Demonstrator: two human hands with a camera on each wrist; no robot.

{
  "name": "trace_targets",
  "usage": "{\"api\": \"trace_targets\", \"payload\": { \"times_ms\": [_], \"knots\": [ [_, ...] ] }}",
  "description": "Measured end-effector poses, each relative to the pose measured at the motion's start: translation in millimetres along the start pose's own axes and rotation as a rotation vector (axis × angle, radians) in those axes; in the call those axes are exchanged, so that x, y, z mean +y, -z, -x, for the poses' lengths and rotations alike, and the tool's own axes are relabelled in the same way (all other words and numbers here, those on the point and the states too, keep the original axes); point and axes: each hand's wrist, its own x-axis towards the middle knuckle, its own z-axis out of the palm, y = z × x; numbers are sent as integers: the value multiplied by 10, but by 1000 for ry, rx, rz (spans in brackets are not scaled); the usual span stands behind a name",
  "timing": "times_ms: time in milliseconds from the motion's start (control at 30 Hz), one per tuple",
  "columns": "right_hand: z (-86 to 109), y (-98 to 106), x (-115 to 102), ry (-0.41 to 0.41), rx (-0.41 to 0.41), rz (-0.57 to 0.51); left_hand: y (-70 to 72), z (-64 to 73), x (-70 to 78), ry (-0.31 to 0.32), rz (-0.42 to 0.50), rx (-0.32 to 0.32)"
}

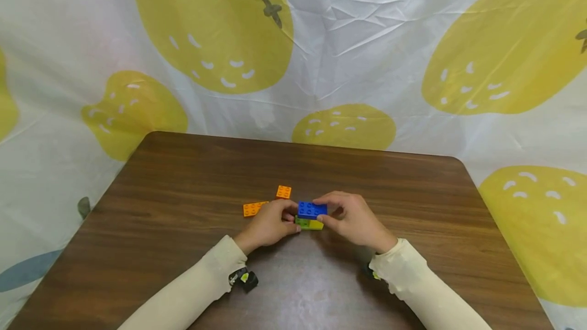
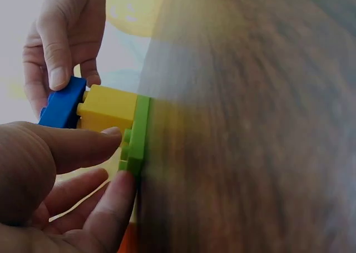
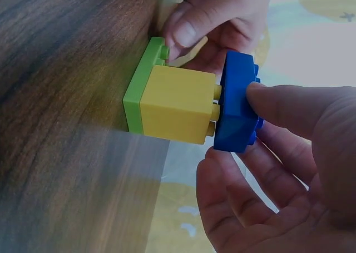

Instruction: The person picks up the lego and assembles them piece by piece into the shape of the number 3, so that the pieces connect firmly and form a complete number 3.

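Observation:
My right hand (image 1: 357, 218) pinches a flat blue toy building brick (image 1: 312, 209) between thumb and fingers. The blue brick is right over the studs of a yellow block (image 3: 178, 104), and those studs still show between the two. Beneath the yellow block lies a thin lime-green brick (image 3: 135, 100) on the table, some of its studs uncovered on the left-hand side. My left hand (image 1: 271, 224) holds the green brick at that end with thumb and fingers. In the left wrist view the blue brick (image 2: 64, 104) is partly hidden behind my left hand.
Left of the stack, a long orange brick (image 1: 252, 210) lies partly behind my left hand. A smaller orange brick (image 1: 284, 190) sits just beyond, with something red under its front edge. The brown wooden table (image 1: 211, 167) backs onto a fruit-patterned cloth (image 1: 316, 75).

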Motion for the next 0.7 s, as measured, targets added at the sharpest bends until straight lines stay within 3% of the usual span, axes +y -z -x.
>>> {"api": "trace_targets", "payload": {
  "times_ms": [367,700],
  "knots": [
    [-14,-11,-7,6,-1,-21,115,58,88,-13,96,55],
    [-26,-43,30,14,28,-48,131,94,132,-26,137,79]
  ]
}}
